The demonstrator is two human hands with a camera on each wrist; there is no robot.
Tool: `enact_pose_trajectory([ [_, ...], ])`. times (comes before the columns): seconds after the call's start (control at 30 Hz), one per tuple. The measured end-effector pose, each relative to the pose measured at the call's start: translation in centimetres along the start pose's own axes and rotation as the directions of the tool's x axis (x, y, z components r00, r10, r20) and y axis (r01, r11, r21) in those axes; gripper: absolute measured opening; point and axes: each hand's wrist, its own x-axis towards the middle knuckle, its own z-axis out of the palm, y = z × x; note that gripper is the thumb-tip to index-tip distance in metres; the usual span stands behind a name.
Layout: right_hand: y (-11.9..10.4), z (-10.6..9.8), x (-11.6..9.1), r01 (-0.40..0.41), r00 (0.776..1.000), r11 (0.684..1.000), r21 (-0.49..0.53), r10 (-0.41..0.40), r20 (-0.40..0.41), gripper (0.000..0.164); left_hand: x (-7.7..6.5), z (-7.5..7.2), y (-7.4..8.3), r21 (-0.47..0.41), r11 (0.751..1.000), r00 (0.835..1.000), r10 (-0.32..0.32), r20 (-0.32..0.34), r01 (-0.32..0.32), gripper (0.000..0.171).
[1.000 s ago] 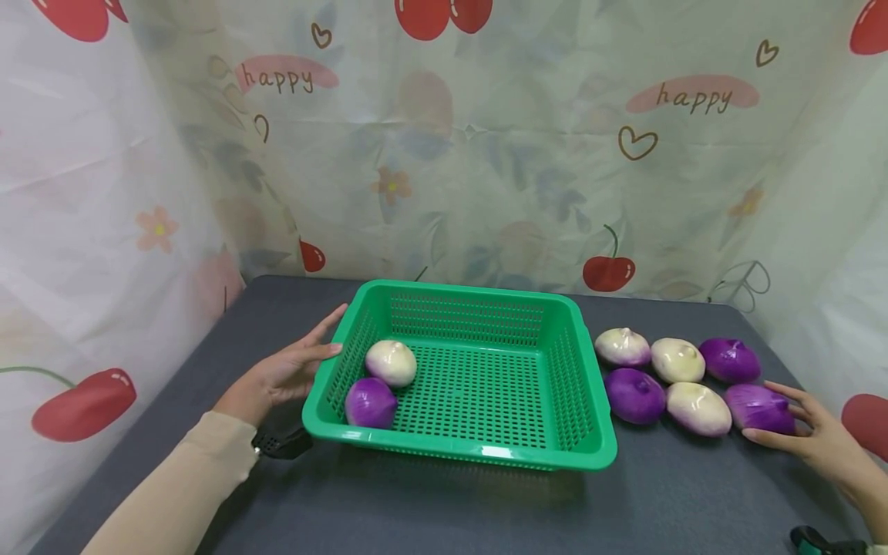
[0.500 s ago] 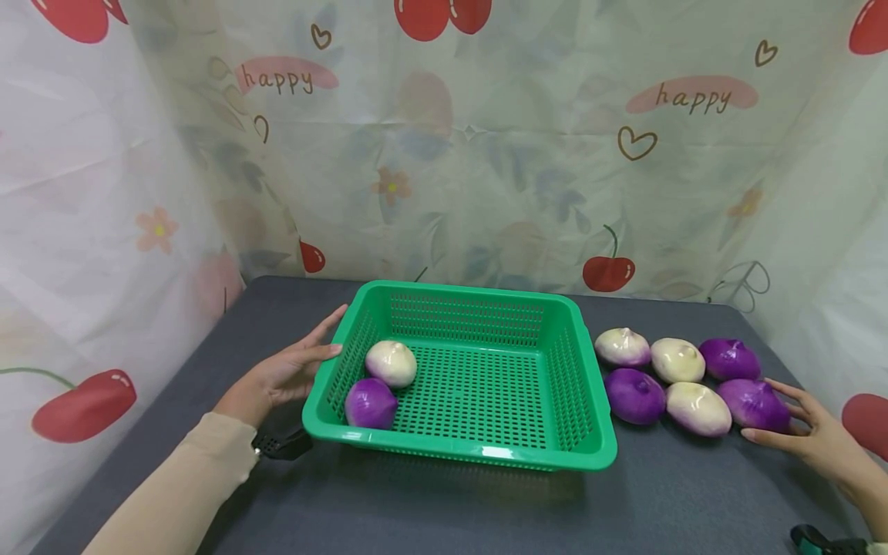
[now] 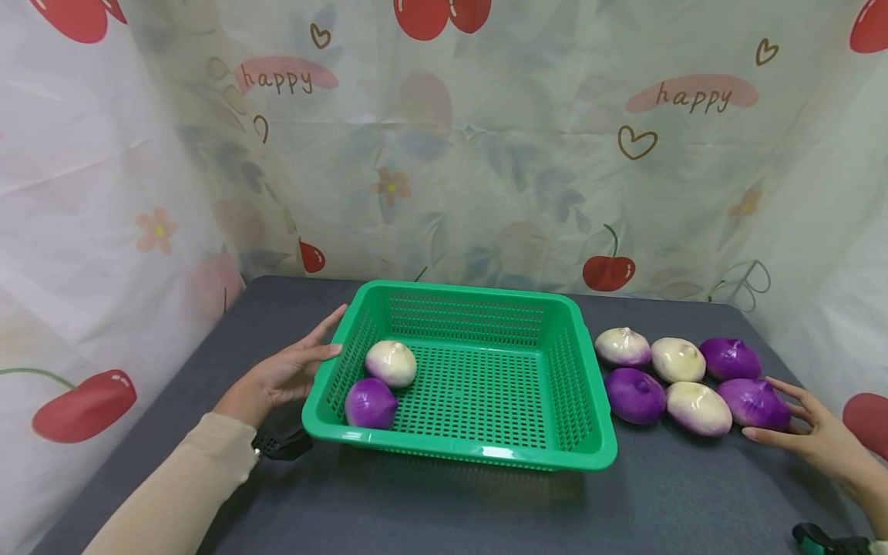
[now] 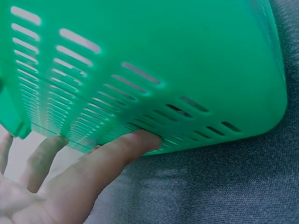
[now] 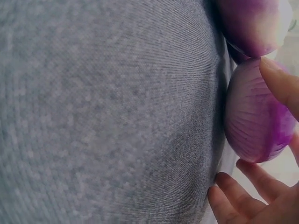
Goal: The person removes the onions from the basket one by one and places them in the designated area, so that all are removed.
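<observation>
A green plastic basket (image 3: 458, 453) with slotted walls stands in the middle of the table, a white-and-purple onion (image 3: 391, 363) and a purple onion (image 3: 371, 403) at its left end. Against its left wall rests my left hand (image 3: 280, 375), fingers extended; the left wrist view shows the thumb (image 4: 126, 148) touching the slotted plastic. At the right, my right hand (image 3: 819, 435) spreads loosely beside a purple onion (image 3: 754, 404) on the table. Close up, the right thumb (image 5: 280, 86) touches this onion (image 5: 254, 114), while several fingertips lie just below it.
Several more onions crowd together right of the basket, among them a pale one (image 3: 698, 408), a purple one (image 3: 634, 395) and another purple one (image 3: 731, 360). A patterned curtain (image 3: 486, 177) encloses the dark table (image 3: 444, 505) at the back and sides.
The onion by my right hand has turned and shifted slightly left against its neighbour, its tip now upward. Over the last half second little moves. My left hand and the basket stay put.
</observation>
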Motion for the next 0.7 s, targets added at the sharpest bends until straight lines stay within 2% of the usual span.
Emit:
enact_pose_trajectory([
  [0.2, -0.4, -0.6, 0.0, 0.007, 1.0, 1.0, -0.023, -0.006, 0.01, 0.103, 0.0, 0.0, 0.0, 0.007, 1.0, 1.0, -0.001, 0.004, 0.0, 0.073],
  [0.37, -2.5, -1.6, -0.2, 0.03, 0.999, 0.996, -0.086, -0.033, -0.034, 0.097, 0.1, -0.1, 0.0, 0.021, 1.0, 1.0, -0.001, 0.004, 0.001, 0.074],
  [0.43, -4.2, -2.1, -0.3, 0.057, 0.996, 0.993, -0.1, -0.063, -0.056, 0.094, 0.1, -0.1, 0.0, 0.027, 1.0, 1.0, 0.0, 0.006, 0.0, 0.074],
  [0.5, -6.2, -2.4, -0.5, 0.116, 0.988, 0.988, -0.107, -0.125, -0.086, 0.087, 0.1, -0.2, 0.0, 0.027, 1.0, 1.0, 0.0, 0.009, 0.0, 0.074],
  [0.7, -13.6, -2.4, -0.7, 0.292, 0.945, 0.953, -0.083, -0.301, -0.125, 0.064, 0.1, -0.2, 0.0, 0.018, 1.0, 1.0, 0.0, 0.017, -0.001, 0.074],
])
